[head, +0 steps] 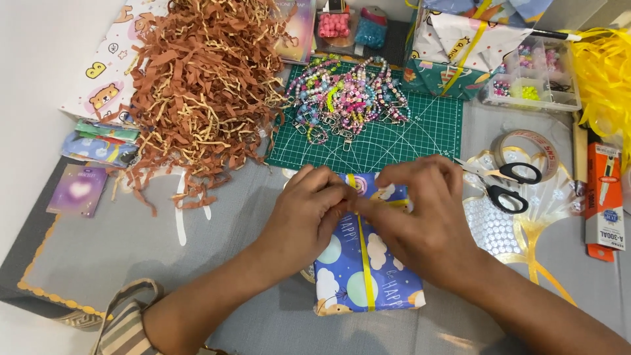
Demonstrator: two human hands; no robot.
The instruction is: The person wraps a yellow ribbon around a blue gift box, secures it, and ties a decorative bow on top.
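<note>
A small gift box [368, 269] wrapped in blue paper with clouds lies on the grey mat in front of me. A thin yellow ribbon [363, 263] runs lengthwise over its top. My left hand [309, 213] and my right hand [420, 210] meet over the box's far end, fingers pinched on the ribbon where it crosses. The far half of the box is hidden under both hands.
Black-handled scissors [506, 184] and a tape roll [526, 148] lie to the right. A green cutting mat [394, 138] holds beaded chains [348, 98]. Brown shredded paper [197, 92] is piled at the left. Another wrapped box [453, 52], a bead organiser [532, 82] and yellow ribbon [605, 72] sit at the back right.
</note>
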